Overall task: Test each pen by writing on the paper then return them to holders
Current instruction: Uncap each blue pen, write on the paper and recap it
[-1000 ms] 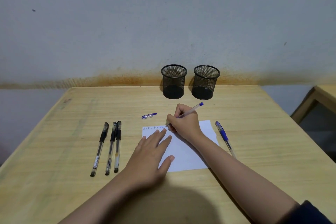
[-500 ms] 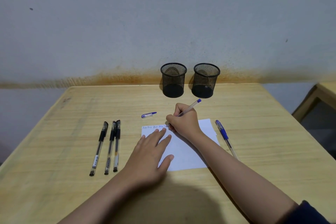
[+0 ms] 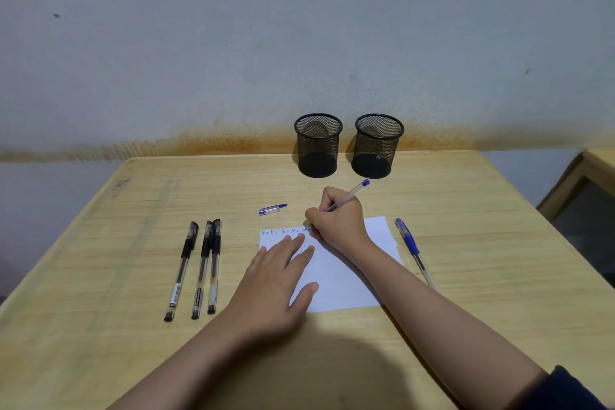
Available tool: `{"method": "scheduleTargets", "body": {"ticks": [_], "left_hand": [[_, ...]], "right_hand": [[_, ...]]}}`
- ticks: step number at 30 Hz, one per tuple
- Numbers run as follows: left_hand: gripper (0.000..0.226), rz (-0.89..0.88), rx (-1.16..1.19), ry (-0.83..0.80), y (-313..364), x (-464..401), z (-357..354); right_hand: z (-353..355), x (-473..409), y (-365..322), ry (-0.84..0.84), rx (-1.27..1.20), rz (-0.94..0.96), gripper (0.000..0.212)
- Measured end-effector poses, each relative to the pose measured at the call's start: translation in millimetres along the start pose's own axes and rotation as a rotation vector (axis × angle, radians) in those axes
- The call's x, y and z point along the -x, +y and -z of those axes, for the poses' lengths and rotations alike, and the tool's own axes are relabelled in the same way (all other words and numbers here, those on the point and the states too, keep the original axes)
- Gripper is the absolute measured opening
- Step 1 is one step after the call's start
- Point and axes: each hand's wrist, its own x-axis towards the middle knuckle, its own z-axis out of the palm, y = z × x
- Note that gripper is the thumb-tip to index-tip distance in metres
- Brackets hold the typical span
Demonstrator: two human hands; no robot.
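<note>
A person sat at a wooden table (image 3: 466,216) and wrote on a sheet of white paper (image 3: 336,280) that lay near the table's middle. The right hand (image 3: 339,223) rested on the paper's far edge, its fingers closed around a clear pen (image 3: 349,196) with a blue end cap, the tip touching the sheet at the end of a short line of blue writing (image 3: 283,231). The pen's barrel slanted up and away from the paper toward the far right. The left hand (image 3: 276,286) lay flat on the paper's left half, fingers spread open and gripping nothing, pinning the sheet to the table.

Just beyond the paper's far left corner lay a small blue pen cap (image 3: 273,209), apart from the sheet. Beside the paper's right edge lay a blue pen (image 3: 412,248), its tip pointing toward the near side of the table. Well to the left of the paper, three black pens (image 3: 203,268) lay side by side, roughly parallel, the two nearest the paper almost touching.

Farther back from the paper, at the table's far edge against a stained grey wall (image 3: 233,60), stood two black mesh holders (image 3: 349,145) upright and close together, both seemingly empty.
</note>
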Motion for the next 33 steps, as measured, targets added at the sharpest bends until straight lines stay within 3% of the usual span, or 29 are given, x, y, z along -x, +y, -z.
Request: {"method": "scheduleTargets", "body": {"ticks": [19, 23, 26, 29, 33], "left_hand": [[0.069, -0.021, 0.026, -0.004, 0, 2, 1], [0.059, -0.04, 0.067, -0.001, -3, -8, 16], [0.045, -0.001, 0.18, 0.133, -17, -26, 29], [0.033, 0.1, 0.192, 0.323, -39, -45, 38], [0.033, 0.225, 0.139, 0.298, -65, -62, 41]], "right_hand": [[1, -4, 7, 0.073, -0.068, -0.039, 0.029], [5, -6, 10, 0.062, -0.413, -0.135, 0.032], [8, -8, 8, 0.026, -0.615, -0.183, 0.036], [12, -4, 5, -0.018, -0.555, -0.144, 0.035], [12, 1, 1, -0.096, -0.496, -0.103, 0.029]]}}
